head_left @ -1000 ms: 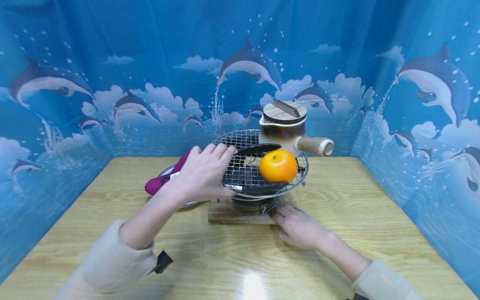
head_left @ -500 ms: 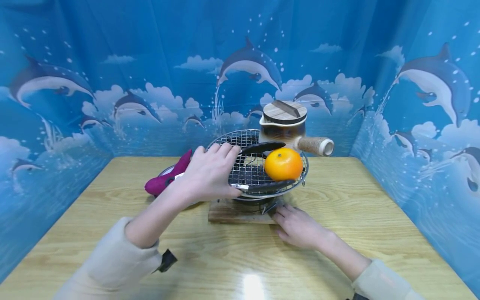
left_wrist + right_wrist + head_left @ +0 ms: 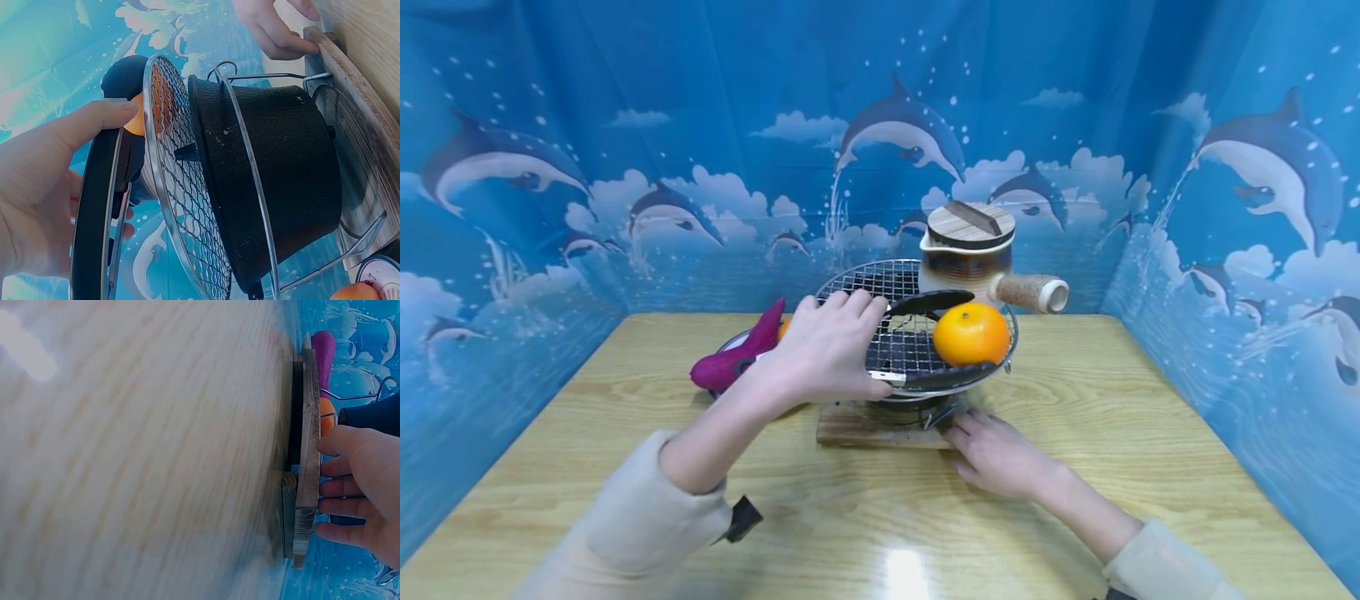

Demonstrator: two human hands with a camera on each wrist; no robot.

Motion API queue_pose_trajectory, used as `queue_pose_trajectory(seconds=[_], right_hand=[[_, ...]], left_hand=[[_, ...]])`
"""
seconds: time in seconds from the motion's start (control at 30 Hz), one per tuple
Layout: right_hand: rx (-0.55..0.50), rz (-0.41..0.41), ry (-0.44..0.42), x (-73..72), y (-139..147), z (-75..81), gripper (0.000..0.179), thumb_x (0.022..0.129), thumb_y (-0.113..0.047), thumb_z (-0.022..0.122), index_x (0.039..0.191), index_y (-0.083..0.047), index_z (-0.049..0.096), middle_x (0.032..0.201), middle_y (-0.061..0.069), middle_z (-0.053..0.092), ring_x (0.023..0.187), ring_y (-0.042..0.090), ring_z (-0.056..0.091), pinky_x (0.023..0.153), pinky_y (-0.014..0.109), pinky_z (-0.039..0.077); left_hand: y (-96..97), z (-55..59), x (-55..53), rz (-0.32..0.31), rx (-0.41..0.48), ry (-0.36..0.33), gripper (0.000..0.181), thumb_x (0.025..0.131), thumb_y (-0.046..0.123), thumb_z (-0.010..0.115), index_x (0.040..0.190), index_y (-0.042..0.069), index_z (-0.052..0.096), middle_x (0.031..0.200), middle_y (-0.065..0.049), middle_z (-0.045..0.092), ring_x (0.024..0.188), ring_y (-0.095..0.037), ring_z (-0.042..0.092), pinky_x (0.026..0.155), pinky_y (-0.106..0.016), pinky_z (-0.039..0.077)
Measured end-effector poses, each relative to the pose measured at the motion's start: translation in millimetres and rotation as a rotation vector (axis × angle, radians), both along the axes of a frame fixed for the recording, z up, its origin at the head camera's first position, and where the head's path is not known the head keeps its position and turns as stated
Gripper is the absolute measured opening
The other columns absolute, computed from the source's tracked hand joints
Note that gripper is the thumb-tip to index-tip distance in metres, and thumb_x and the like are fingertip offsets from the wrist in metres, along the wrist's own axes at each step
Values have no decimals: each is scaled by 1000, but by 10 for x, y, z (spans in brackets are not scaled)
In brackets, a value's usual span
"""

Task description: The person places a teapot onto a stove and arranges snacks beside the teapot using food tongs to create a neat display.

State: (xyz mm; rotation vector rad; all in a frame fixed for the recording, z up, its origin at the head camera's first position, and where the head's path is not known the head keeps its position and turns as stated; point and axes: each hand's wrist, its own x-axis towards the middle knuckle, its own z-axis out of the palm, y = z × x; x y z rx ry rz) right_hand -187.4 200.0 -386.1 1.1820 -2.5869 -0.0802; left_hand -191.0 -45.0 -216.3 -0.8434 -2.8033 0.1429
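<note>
My left hand [image 3: 835, 346] grips a pair of tongs [image 3: 931, 302] with black tips. The tips stand either side of an orange [image 3: 972, 333] at the right part of a round wire grill rack [image 3: 898, 354]; whether both touch the fruit, I cannot tell. Under the rack is a black stove [image 3: 269, 181] in a wire frame, on a wooden board [image 3: 868, 429]. At the board's right end, my right hand [image 3: 1000, 454] touches the wood with its fingertips. The right wrist view shows those fingers [image 3: 344, 506] fairly straight against the board.
A side-handled pot [image 3: 962, 271] with a wooden lid stands at the rack's back right. To the left, a purple sweet potato [image 3: 726, 362] lies on a plate [image 3: 735, 340], mostly behind my left arm. Another orange [image 3: 785, 327] peeks out there.
The left hand, tongs and orange have shifted a little to the right over the rack. Another orange now shows beside the left hand. My right hand has stayed put.
</note>
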Motion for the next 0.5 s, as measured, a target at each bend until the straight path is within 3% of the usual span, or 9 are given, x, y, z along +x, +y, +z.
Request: queue_pose_trajectory(seconds=[0.5], right_hand=[[1, -2, 14, -6, -3, -6, 32, 82, -28, 66, 103, -4, 64, 98, 8, 60, 93, 24, 58, 90, 41, 45]], left_hand=[[30, 9, -25, 17, -8, -26, 97, 65, 64, 69, 139, 10, 39, 133, -9, 46, 113, -28, 45, 87, -47, 41]])
